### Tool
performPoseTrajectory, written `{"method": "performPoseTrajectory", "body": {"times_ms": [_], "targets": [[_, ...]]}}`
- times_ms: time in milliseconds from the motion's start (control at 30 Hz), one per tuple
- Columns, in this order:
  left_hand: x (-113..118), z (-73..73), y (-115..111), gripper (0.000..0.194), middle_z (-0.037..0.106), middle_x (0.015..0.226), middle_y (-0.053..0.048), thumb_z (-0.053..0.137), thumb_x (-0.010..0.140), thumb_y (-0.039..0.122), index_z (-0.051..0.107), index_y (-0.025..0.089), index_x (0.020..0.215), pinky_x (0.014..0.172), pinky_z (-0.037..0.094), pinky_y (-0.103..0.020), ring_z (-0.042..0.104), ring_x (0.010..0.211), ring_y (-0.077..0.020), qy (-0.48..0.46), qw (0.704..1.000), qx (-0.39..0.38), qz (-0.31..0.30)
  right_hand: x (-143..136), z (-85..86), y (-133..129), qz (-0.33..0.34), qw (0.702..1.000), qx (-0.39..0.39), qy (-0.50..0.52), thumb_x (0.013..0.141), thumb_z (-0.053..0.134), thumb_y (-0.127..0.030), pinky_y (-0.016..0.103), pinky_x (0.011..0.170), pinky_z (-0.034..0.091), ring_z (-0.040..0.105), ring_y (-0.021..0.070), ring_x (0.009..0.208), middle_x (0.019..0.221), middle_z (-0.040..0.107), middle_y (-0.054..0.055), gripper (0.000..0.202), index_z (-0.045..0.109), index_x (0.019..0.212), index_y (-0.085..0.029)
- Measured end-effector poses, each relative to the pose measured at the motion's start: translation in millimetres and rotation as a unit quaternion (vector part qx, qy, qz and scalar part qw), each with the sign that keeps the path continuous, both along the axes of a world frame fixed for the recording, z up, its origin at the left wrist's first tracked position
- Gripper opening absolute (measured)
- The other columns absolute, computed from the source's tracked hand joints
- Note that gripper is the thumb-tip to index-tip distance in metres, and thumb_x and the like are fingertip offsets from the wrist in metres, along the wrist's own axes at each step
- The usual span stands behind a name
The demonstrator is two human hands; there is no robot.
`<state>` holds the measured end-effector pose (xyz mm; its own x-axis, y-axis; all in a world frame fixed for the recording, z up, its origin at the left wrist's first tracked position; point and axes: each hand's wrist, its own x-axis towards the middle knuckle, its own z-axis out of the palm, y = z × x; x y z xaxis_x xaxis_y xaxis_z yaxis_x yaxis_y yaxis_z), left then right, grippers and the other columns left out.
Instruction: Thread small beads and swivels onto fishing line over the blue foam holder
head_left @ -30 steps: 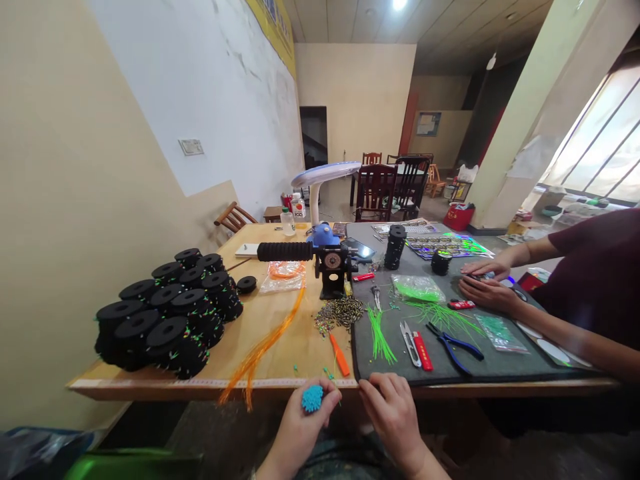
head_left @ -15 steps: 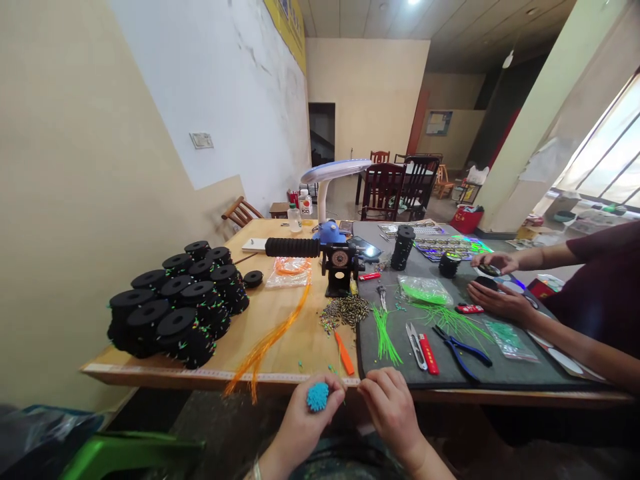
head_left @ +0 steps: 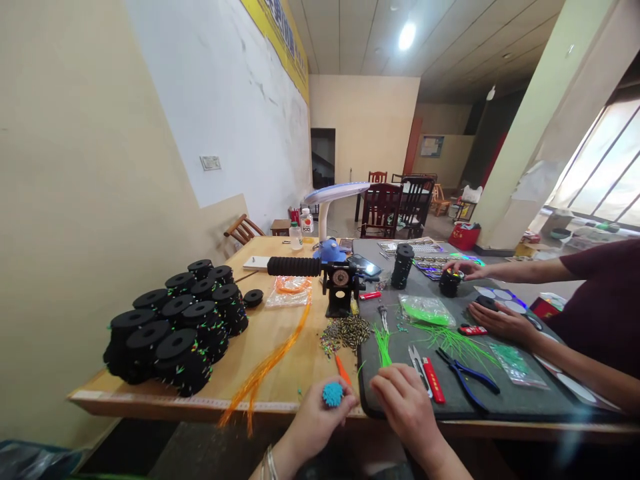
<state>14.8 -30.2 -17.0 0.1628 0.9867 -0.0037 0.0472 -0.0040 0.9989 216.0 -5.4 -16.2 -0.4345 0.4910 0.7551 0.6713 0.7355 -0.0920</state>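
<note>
My left hand (head_left: 316, 421) is closed just in front of the table edge. A round blue bundle (head_left: 333, 395), its many small ends facing up, sticks out of its grip. To the right, my right hand (head_left: 406, 408) has its fingers pinched together; anything between them is hidden or too thin to make out. An orange pointed tool (head_left: 343, 368) lies just beyond my left hand. Green strands (head_left: 383, 347) lie behind my right hand, partly covered by it. Scissors-like snips (head_left: 420, 367) and a red lighter (head_left: 433, 380) lie close on its right.
Stacked black foam spools (head_left: 176, 343) crowd the left side. A black clamp device (head_left: 340, 287) stands mid-table before a lamp (head_left: 330, 250), with small beads (head_left: 350, 330) below. Blue-handled pliers (head_left: 467, 377) rest on the grey mat. At right, a co-worker's hands (head_left: 505, 320) handle black spools.
The view has tilted up slightly. My hands have moved slightly right and my right hand now overlaps the green strands. The co-worker's far hand has reached to the black spool stack.
</note>
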Motion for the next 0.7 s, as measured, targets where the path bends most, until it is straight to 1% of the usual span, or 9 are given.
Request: {"method": "performPoseTrajectory", "body": {"times_ms": [133,167,233,300,400,467,533,600,700], "targets": [[1.3,-3.1,-1.0,0.041,0.049,0.047,0.005,0.078,0.063,0.052,0.062,0.015,0.070,0.044,0.024,-0.019,0.039,0.046,-0.0085,-0.128,0.984,-0.093,0.082,15.4,-11.0,4.0,-0.101,0.987,0.013,0.122,0.090,0.058,-0.027,0.035,0.080,0.045,0.061,0.0210,0.078,0.082,0.069,0.005,0.011,0.068,0.087,-0.023],[1.6,-4.2,-1.2,0.044,0.051,0.048,0.004,0.080,0.060,0.053,0.063,0.015,0.071,0.043,0.023,-0.019,0.040,0.046,-0.0082,-0.156,0.976,-0.109,0.101,15.2,-15.7,2.6,-0.103,0.981,-0.014,0.161,0.089,0.059,-0.030,0.035,0.079,0.046,0.062,0.0212,0.078,0.082,0.069,0.005,0.012,0.068,0.086,-0.023],[2.6,-6.5,-1.0,0.047,0.054,0.051,0.003,0.083,0.055,0.053,0.064,0.014,0.072,0.045,0.025,-0.018,0.043,0.048,-0.0081,-0.201,0.964,-0.122,0.124,7.9,-24.7,-2.0,-0.071,0.962,-0.118,0.236,0.088,0.060,-0.036,0.031,0.071,0.049,0.063,0.0207,0.075,0.080,0.069,0.005,0.018,0.069,0.084,-0.022],[3.8,-9.2,0.0,0.048,0.055,0.051,0.003,0.085,0.052,0.053,0.065,0.013,0.071,0.046,0.026,-0.018,0.043,0.048,-0.0077,-0.223,0.959,-0.122,0.128,-6.6,-30.5,-6.4,-0.026,0.920,-0.248,0.302,0.086,0.060,-0.045,0.027,0.061,0.049,0.063,0.0198,0.070,0.075,0.069,0.005,0.027,0.070,0.078,-0.021],[5.5,-14.0,2.0,0.047,0.051,0.047,0.004,0.084,0.054,0.054,0.067,0.012,0.070,0.043,0.021,-0.018,0.038,0.045,-0.0066,-0.218,0.961,-0.111,0.128,-31.9,-30.5,-7.1,0.005,0.818,-0.409,0.405,0.072,0.067,-0.062,0.025,0.048,0.044,0.056,0.0156,0.053,0.064,0.065,0.004,0.046,0.072,0.075,-0.017],[6.3,-17.5,3.4,0.048,0.050,0.046,0.004,0.082,0.056,0.055,0.067,0.012,0.070,0.041,0.019,-0.018,0.035,0.043,-0.0062,-0.206,0.964,-0.102,0.130,-45.6,-26.2,-3.4,0.020,0.740,-0.485,0.465,0.060,0.073,-0.068,0.023,0.041,0.037,0.045,0.0101,0.043,0.056,0.059,0.000,0.055,0.072,0.076,-0.016],[7.0,-20.3,4.8,0.049,0.052,0.047,0.003,0.082,0.055,0.057,0.067,0.012,0.068,0.041,0.022,-0.019,0.036,0.042,-0.0063,-0.204,0.966,-0.085,0.133,-55.3,-20.8,1.2,0.033,0.681,-0.523,0.512,0.051,0.078,-0.067,0.021,0.040,0.035,0.042,0.0085,0.043,0.056,0.056,-0.002,0.058,0.071,0.076,-0.016],[7.5,-21.9,6.1,0.050,0.054,0.049,0.002,0.083,0.053,0.058,0.066,0.012,0.064,0.043,0.027,-0.019,0.040,0.043,-0.0071,-0.207,0.968,-0.068,0.128,-61.6,-16.5,4.9,0.041,0.651,-0.534,0.539,0.046,0.082,-0.065,0.020,0.041,0.037,0.047,0.0101,0.049,0.059,0.057,-0.001,0.057,0.070,0.073,-0.016],[8.3,-22.3,7.0,0.051,0.054,0.049,0.002,0.083,0.052,0.058,0.065,0.012,0.063,0.047,0.031,-0.020,0.043,0.044,-0.0079,-0.200,0.970,-0.058,0.122,-67.3,-13.3,6.7,0.048,0.631,-0.546,0.550,0.043,0.084,-0.063,0.019,0.041,0.039,0.050,0.0108,0.051,0.060,0.056,-0.002,0.058,0.068,0.072,-0.016]]}}
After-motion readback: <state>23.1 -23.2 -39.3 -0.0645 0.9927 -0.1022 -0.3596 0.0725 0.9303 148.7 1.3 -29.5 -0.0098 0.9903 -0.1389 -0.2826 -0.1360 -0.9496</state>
